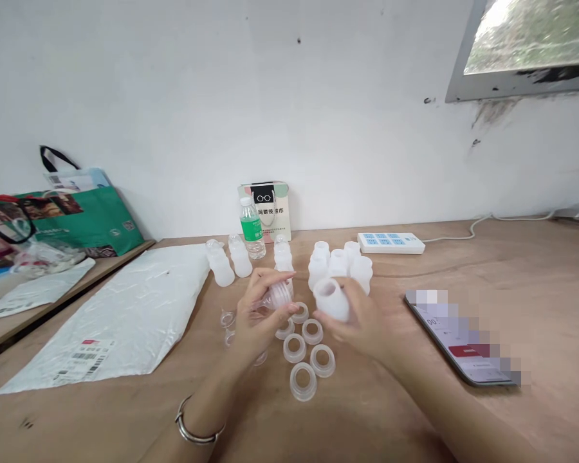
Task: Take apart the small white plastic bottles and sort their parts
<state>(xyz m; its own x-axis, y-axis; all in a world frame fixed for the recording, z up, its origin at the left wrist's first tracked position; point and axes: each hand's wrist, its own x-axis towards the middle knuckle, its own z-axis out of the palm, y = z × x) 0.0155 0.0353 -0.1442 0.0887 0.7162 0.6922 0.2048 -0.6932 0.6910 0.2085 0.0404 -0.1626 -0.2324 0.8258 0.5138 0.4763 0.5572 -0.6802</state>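
Note:
My left hand [257,318] is closed around a small translucent threaded cap piece [278,296], held just above the wooden table [390,411]. My right hand [361,325] grips a white plastic bottle body [332,299] with its open mouth facing me. The two pieces are a short gap apart. Below my hands lie several translucent screw rings [303,379]. Behind them stand several white open bottles [340,262], and assembled capped bottles [220,263] stand to the back left.
A white plastic mailer bag [125,315] lies at the left. A phone [463,344] lies at the right. A water bottle [251,228], a small paper bag [275,202] and a white power strip [390,242] sit by the wall. Green shopping bag [91,218] far left.

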